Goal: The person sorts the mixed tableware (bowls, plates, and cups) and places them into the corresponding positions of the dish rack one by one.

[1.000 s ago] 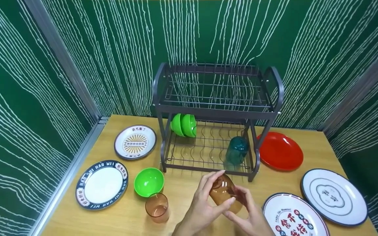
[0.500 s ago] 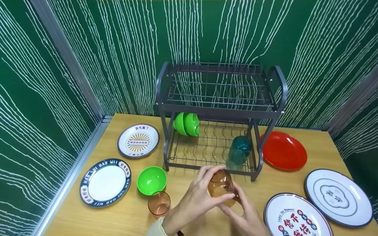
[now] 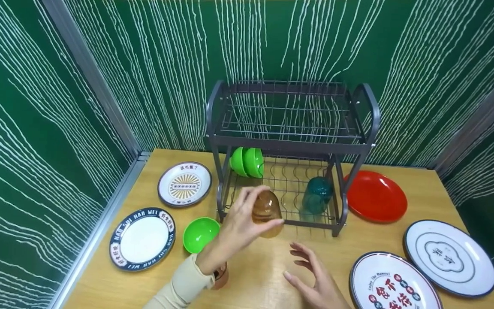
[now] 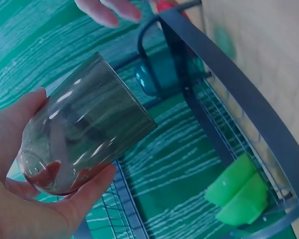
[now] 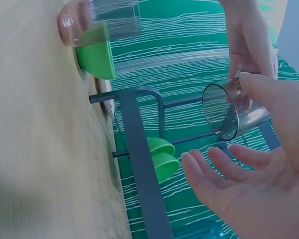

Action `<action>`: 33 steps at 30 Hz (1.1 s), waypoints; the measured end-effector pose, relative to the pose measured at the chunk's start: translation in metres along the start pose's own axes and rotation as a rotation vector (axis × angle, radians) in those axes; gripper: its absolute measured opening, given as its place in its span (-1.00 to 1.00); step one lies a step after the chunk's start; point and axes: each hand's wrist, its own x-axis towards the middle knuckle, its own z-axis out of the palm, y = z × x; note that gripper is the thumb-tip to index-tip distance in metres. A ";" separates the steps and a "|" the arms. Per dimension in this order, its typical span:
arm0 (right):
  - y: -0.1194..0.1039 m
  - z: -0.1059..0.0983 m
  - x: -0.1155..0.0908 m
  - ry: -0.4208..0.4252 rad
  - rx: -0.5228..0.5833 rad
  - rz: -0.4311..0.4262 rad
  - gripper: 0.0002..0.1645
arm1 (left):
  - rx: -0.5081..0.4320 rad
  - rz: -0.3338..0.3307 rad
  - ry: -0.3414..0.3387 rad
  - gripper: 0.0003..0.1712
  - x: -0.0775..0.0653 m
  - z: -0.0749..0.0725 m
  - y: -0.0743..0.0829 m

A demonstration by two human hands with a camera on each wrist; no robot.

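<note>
My left hand point(image 3: 239, 222) grips an amber drinking glass point(image 3: 270, 210) between thumb and fingers, in front of the dark two-tier dish rack point(image 3: 290, 142). The glass is upside down, its rim point(image 5: 220, 112) facing the table in the right wrist view. Below and to the right, my right hand point(image 3: 317, 281) is apart from the glass, fingers loosely bent and holding nothing. On the rack's lower tier, two green bowls point(image 3: 247, 162) stand on edge at the left. A teal glass point(image 3: 317, 196) is upside down at that tier's right end.
A green bowl point(image 3: 201, 233) sits left of the rack's front, with another amber glass point(image 3: 222, 278) partly hidden behind my left forearm. Two plates lie left, including a dark-rimmed plate point(image 3: 144, 240). A red plate point(image 3: 376, 196) and two white plates point(image 3: 449, 253) lie right.
The amber glass has moved from between both hands up and left toward the rack, in my left hand alone. My right hand has let go of it.
</note>
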 end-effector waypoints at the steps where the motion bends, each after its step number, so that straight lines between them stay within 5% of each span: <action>1: 0.001 0.001 0.000 -0.003 -0.001 -0.014 -0.23 | 0.010 -0.004 0.009 -0.16 0.002 -0.001 -0.002; 6: 0.004 0.006 -0.002 -0.032 -0.014 -0.122 -0.29 | 0.064 -0.004 0.057 -0.15 0.013 -0.006 -0.015; 17: 0.013 0.019 -0.008 -0.092 -0.018 0.027 -0.34 | 0.134 -0.037 0.059 -0.14 0.038 -0.010 -0.049; 26: 0.017 0.027 -0.012 -0.120 0.013 0.117 -0.38 | 0.185 -0.033 0.023 -0.12 0.057 0.002 -0.079; 33: 0.023 0.030 -0.017 -0.134 0.017 0.029 -0.39 | 0.230 -0.033 -0.031 -0.15 0.063 0.013 -0.098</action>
